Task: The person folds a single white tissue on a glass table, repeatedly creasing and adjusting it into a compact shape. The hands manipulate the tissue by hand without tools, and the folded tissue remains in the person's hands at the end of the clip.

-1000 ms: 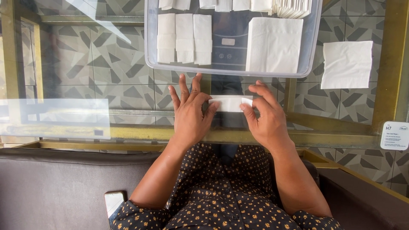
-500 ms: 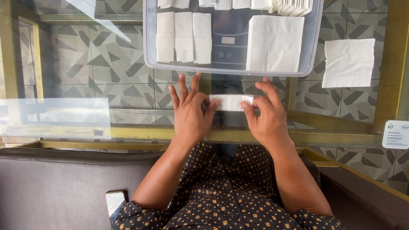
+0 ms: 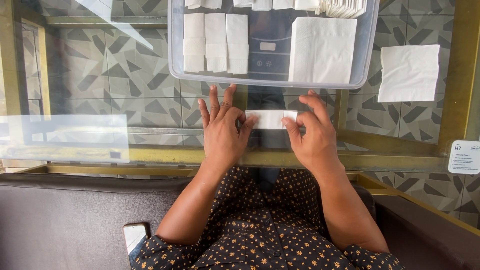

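A narrow folded white napkin [image 3: 270,119] lies flat on the glass table [image 3: 90,145], close to its near edge. My left hand [image 3: 222,131] presses on the napkin's left end with the fingers spread. My right hand [image 3: 311,134] pinches its right end between thumb and fingers. Just beyond the hands stands a clear plastic tray [image 3: 175,55]. In it lie three folded napkin strips [image 3: 216,42] side by side and a larger white napkin [image 3: 322,49].
An unfolded white napkin [image 3: 409,72] lies on the glass to the right of the tray. More napkins line the tray's far edge. A white label card [image 3: 465,156] sits at the right edge. A phone [image 3: 135,236] rests on the dark sofa by my left elbow.
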